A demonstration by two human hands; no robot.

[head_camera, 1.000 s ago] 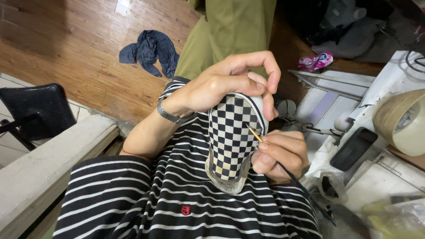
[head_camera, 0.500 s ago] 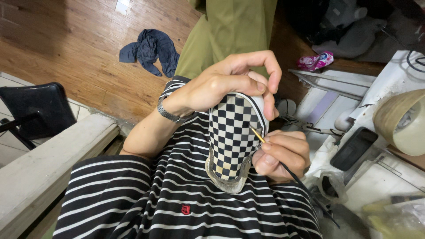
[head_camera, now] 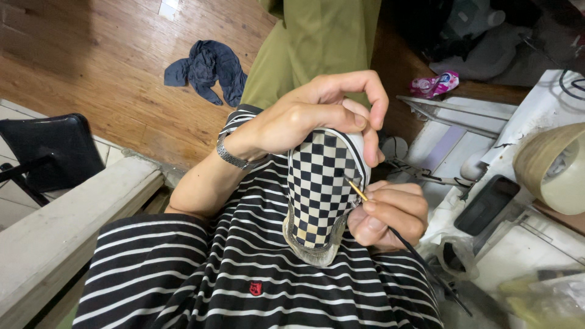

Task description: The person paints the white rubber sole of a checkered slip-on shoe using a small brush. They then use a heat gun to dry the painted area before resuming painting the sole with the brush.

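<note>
My left hand (head_camera: pixel 311 113) grips the toe end of a black-and-white checkered slip-on shoe (head_camera: pixel 318 195), fingers curled over its white rubber rim. The shoe rests against my striped shirt, opening toward me. My right hand (head_camera: pixel 390 213) pinches a thin paintbrush (head_camera: pixel 390 225) with a yellow ferrule and dark handle. Its tip touches the right edge of the shoe's checkered upper. A metal watch band sits on my left wrist.
A roll of tape (head_camera: pixel 551 167) and a dark phone (head_camera: pixel 487 204) lie on the cluttered white surface at right. A blue cloth (head_camera: pixel 207 70) lies on the wooden floor. A black chair (head_camera: pixel 49 149) stands left, beside a pale ledge (head_camera: pixel 61 225).
</note>
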